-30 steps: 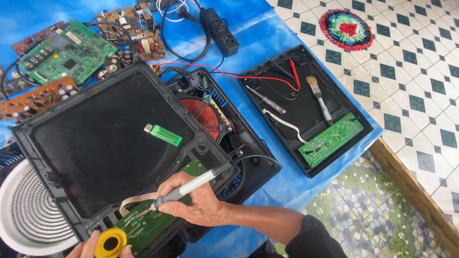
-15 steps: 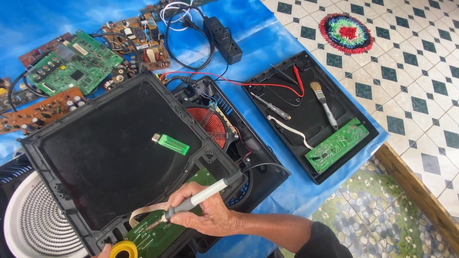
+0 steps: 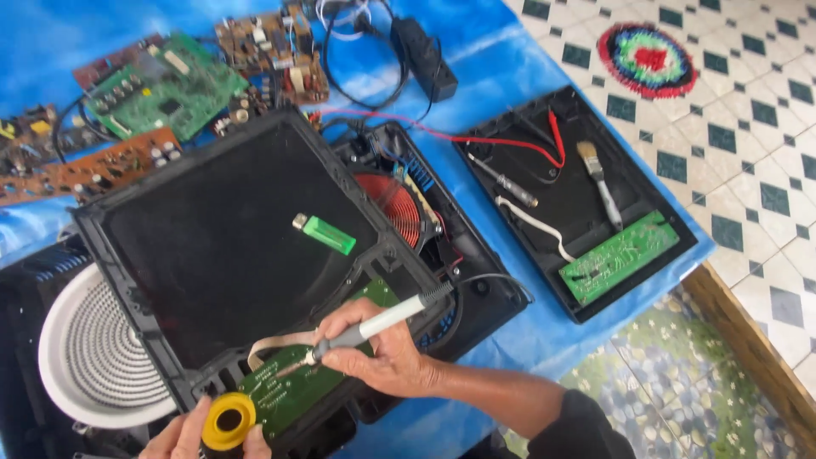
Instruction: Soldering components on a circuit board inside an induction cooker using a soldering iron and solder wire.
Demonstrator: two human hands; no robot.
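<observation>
The right hand [image 3: 382, 353] is grasping a soldering iron [image 3: 374, 323], its fingers clenched round the grey handle; the tip is touching the green circuit board [image 3: 297, 387] that is lying in the near edge of the black cooker panel [image 3: 221, 246]; a pale ribbon cable [image 3: 272, 344] is curling just beside the tip. The left hand [image 3: 183, 433] is sitting at the near corner of that panel, its fingers gripping a yellow solder spool [image 3: 228, 419] that is touching the board's near end. A green lighter [image 3: 325, 234] is lying on the middle of the panel; a red coil [image 3: 395, 204] is showing just right of the panel; a white ribbed disc [image 3: 93, 348] is lying left of it; further boards are lying beyond its far edge on the blue sheet [image 3: 510, 85].
</observation>
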